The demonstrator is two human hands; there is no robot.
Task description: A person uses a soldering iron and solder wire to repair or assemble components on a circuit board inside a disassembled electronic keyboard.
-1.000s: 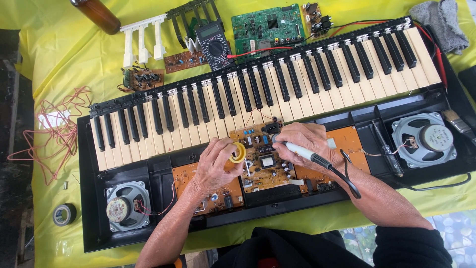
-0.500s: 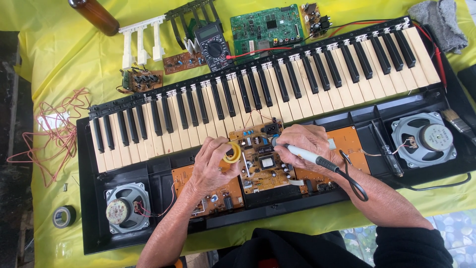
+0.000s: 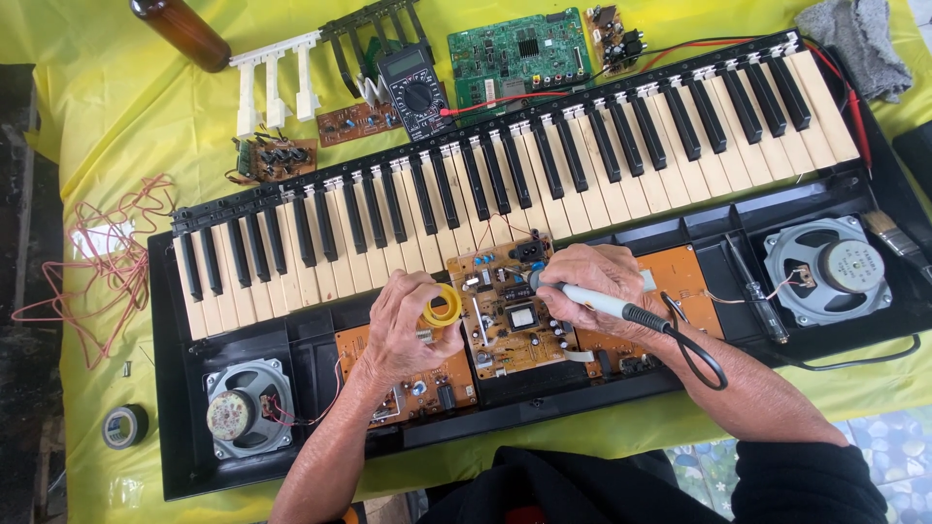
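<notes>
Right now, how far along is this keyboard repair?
Done: the keyboard lies opened, its boards and speakers bared. In hand: the right hand holds a soldering iron over the middle board, and the left hand holds a yellow solder spool. Left: the cover is not back on, and loose keys lie apart.

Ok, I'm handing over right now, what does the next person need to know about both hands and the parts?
Left hand grips a yellow solder spool beside the centre circuit board.
Right hand holds the soldering iron, tip down at that board's upper left.
The keyboard lies opened on the yellow cloth, both speakers exposed.
Multimeter and spare boards sit beyond the keys.
Done: case open, boards exposed. Left: cannot tell which joints remain.
</notes>
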